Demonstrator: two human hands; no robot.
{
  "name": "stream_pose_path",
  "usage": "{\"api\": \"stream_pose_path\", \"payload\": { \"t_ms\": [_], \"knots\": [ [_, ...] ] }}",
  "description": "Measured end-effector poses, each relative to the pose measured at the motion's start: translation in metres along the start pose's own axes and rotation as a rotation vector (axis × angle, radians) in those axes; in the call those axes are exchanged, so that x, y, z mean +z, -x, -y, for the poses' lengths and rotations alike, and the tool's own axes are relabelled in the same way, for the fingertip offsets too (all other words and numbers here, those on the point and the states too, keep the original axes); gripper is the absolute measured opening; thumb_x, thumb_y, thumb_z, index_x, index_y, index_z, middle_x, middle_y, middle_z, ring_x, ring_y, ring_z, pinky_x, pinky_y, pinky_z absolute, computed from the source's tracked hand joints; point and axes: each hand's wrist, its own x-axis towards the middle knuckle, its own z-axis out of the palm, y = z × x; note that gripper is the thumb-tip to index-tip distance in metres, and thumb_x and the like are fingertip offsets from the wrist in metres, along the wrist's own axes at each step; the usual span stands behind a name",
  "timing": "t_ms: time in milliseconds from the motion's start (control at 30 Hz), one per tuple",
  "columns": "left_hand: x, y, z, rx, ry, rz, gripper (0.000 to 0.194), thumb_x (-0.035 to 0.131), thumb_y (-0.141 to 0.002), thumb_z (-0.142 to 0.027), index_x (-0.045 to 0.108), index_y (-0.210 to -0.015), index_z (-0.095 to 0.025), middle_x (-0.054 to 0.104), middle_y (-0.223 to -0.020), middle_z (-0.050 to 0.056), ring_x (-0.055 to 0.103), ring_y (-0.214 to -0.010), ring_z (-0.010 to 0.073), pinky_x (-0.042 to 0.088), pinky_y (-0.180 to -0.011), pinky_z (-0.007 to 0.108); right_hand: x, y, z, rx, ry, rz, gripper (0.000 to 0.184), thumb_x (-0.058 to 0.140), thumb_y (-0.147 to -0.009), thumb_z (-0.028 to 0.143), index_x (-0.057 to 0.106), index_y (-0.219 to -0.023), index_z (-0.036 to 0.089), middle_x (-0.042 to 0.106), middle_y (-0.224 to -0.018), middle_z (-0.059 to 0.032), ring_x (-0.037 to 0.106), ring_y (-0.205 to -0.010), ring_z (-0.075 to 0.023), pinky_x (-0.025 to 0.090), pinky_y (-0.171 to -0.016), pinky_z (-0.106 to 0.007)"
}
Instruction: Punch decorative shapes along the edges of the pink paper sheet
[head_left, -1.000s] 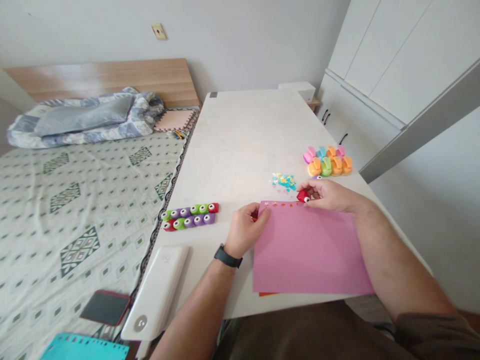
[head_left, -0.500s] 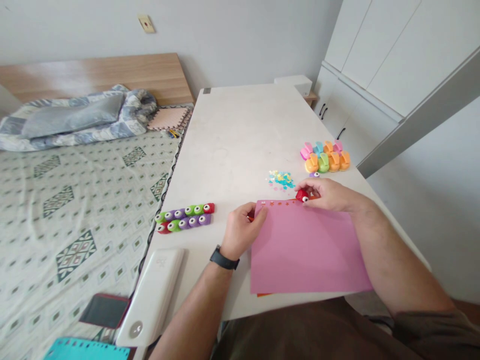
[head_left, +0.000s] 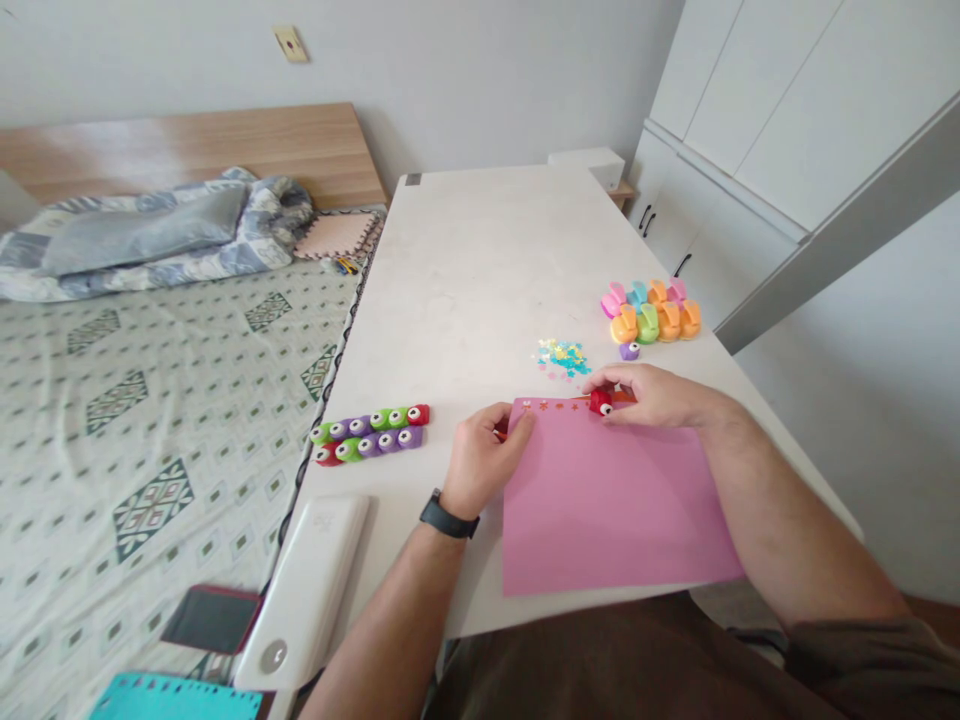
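A pink sheet of paper (head_left: 615,500) lies in front of me, with a row of small punched shapes along its far edge. Orange shows through those holes and at the far edge. My left hand (head_left: 491,450) pinches the sheet's far left corner, thumb on top and fingers beneath. In my right hand (head_left: 649,395) is a red craft punch (head_left: 601,403), gripped at the far edge just right of the punched row. Beyond the sheet lies a small heap of blue, yellow and pink paper cutouts (head_left: 564,358). A purple punch (head_left: 629,351) sits near my right hand.
Two rows of small green, purple and red punches (head_left: 371,435) stand to the left. Larger coloured lever punches (head_left: 652,312) are grouped at the right. A white oblong device (head_left: 307,580) lies near the left edge, beside a phone (head_left: 214,620) and a punched turquoise sheet (head_left: 176,698).
My right hand and the red punch have shifted slightly left and toward me. The pink sheet's near edge has moved a little, covering the orange strip. My left hand keeps its place.
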Motion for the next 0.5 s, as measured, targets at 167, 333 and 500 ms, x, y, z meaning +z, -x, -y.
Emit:
{"api": "stream_pose_path", "payload": {
  "t_ms": [167,333,500],
  "knots": [
    [-0.0005,0.0007,-0.0011,-0.011,0.012,-0.002,0.037,0.059,-0.095,-0.046,0.065,-0.074,-0.016,0.052,-0.066,-0.002,0.045,-0.063,0.0103,0.033,-0.056,0.023,0.0023,-0.0003,-0.0032,0.009,-0.080,0.038,0.052,0.079,-0.078,0.035,0.069,-0.127,0.023,0.074,-0.122,-0.0075,0.070,-0.108,-0.0249,0.054,-0.100,-0.041],
    [-0.0008,0.0007,-0.0007,-0.003,0.017,-0.007,0.036,0.059,-0.094,-0.046,0.066,-0.075,-0.016,0.054,-0.066,-0.002,0.046,-0.063,0.0104,0.034,-0.055,0.021,0.0019,-0.0002,-0.0026,-0.002,-0.146,0.089,0.048,0.077,-0.082,0.038,0.070,-0.127,0.023,0.075,-0.115,-0.0063,0.070,-0.103,-0.0231,0.054,-0.095,-0.038],
    [-0.0015,0.0010,-0.0018,0.001,0.035,-0.003,0.035,0.060,-0.094,-0.045,0.067,-0.077,-0.016,0.058,-0.068,-0.001,0.049,-0.063,0.0107,0.036,-0.056,0.020,0.0006,0.0007,0.0009,-0.021,-0.173,0.155,0.048,0.073,-0.086,0.042,0.066,-0.130,0.022,0.073,-0.118,-0.0074,0.067,-0.107,-0.0237,0.051,-0.096,-0.037]
  ]
}}
